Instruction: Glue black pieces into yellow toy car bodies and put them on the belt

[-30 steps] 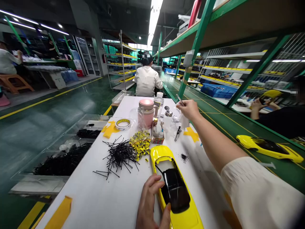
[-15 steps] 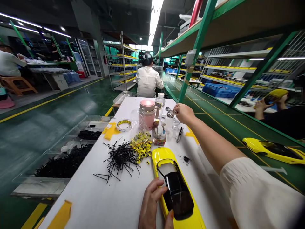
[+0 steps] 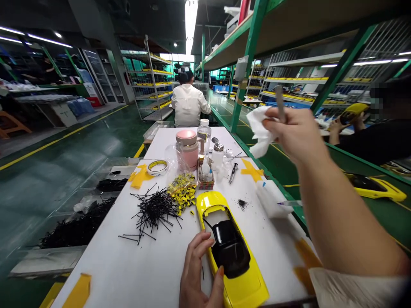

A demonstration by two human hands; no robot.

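A yellow model car body [image 3: 253, 282] with a dark glossy canopy lies on the white table. My left hand [image 3: 199, 269] holds its left side, fingers and thumb curled against the edge. Raised at the right, my right hand [image 3: 297, 132] is closed on a white tissue [image 3: 258, 130] and a slim grey metal tool [image 3: 280, 102], blurred, possibly tweezers. Below it is a white pad [image 3: 272, 201] with a purple-tipped stick. Left of the car lie a heap of thin black sticks [image 3: 156, 209] and small yellow-and-black pieces [image 3: 183, 190].
Behind the car stand a pink mug [image 3: 187, 149], a clear bottle [image 3: 204, 132], a metal-topped dispenser bottle [image 3: 218, 156] and a small box [image 3: 205, 177]. Tape roll [image 3: 157, 167] and knife [image 3: 233, 173] lie nearby. Trays of black parts [image 3: 77, 222] are at left; a co-worker [image 3: 188, 102] sits ahead.
My right hand has moved from the dispenser bottle up and toward me, and a white tissue now shows in it. The view has shifted right, exposing the white pad. My left hand stays on the car.
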